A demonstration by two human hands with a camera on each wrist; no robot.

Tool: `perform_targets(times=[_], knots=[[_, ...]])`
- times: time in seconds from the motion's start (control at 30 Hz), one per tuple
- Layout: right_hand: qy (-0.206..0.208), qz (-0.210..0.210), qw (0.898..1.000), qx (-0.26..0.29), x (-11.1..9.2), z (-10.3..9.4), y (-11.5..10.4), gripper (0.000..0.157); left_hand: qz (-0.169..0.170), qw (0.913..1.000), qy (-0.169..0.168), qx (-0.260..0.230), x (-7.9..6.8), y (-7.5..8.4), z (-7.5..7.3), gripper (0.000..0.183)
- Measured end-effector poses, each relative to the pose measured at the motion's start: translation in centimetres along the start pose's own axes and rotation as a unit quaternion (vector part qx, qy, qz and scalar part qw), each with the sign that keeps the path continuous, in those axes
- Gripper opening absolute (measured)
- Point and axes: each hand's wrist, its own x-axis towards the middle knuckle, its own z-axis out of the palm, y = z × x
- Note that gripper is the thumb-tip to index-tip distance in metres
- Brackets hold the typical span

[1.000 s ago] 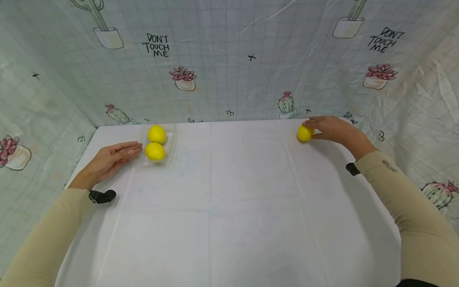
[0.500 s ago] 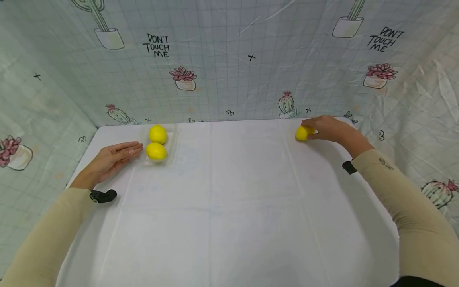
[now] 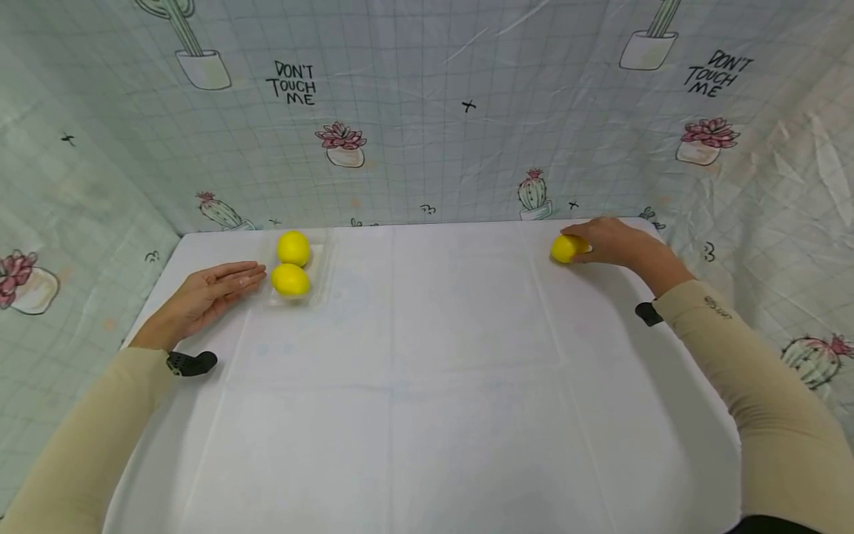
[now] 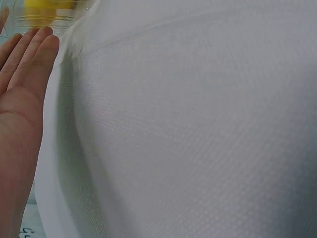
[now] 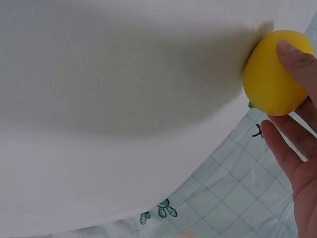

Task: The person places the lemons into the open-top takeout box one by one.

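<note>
At the back right of the table, my right hand [image 3: 614,243] holds a yellow lemon [image 3: 565,249] between thumb and fingers. The right wrist view shows the thumb lying across this lemon [image 5: 275,74], with a small green tip at its lower end. On the left, my left hand [image 3: 210,300] is held with fingers straight, their tips right at the side of a clear plastic tray [image 3: 321,278]. Two more lemons sit in that tray, a far lemon [image 3: 293,248] and a near lemon [image 3: 290,280]. In the left wrist view the tray's clear wall [image 4: 44,19] shows just beyond the fingertips.
A white cloth covers the table [image 3: 427,356], with fold lines running across it. Behind it hangs a grid-patterned curtain [image 3: 427,133] printed with cacti, its side panels closing in the left and right. Black straps [image 3: 191,363] circle the wrists.
My right hand has shifted slightly left with the lemon, its fingers coming further around it. The left hand and the tray with two lemons stay in place.
</note>
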Motion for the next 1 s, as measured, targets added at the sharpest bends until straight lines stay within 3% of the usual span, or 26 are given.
perform_targets(times=[0.33, 0.63, 0.87, 1.0], knots=[[0.011, 0.012, 0.998, 0.058, 0.2, 0.6, 0.1, 0.055, 0.018, 0.9993, -0.024, -0.019, 0.3, 0.0, 0.1, 0.053], [-0.001, 0.011, 1.0, 0.026, 0.1, 0.3, -0.1, 0.061, 0.008, 0.9996, -0.013, -0.022, 0.2, 0.0, 0.2, 0.054], [0.07, -0.028, 0.996, 0.038, 0.0, -0.3, -1.1, 0.057, 0.005, 0.9999, 0.002, -0.016, 0.0, 0.0, 0.3, 0.053], [0.086, -0.032, 0.995, 0.05, 0.3, -0.4, -1.8, 0.056, 0.007, 0.9998, 0.006, -0.016, -0.1, -0.1, 0.4, 0.052]])
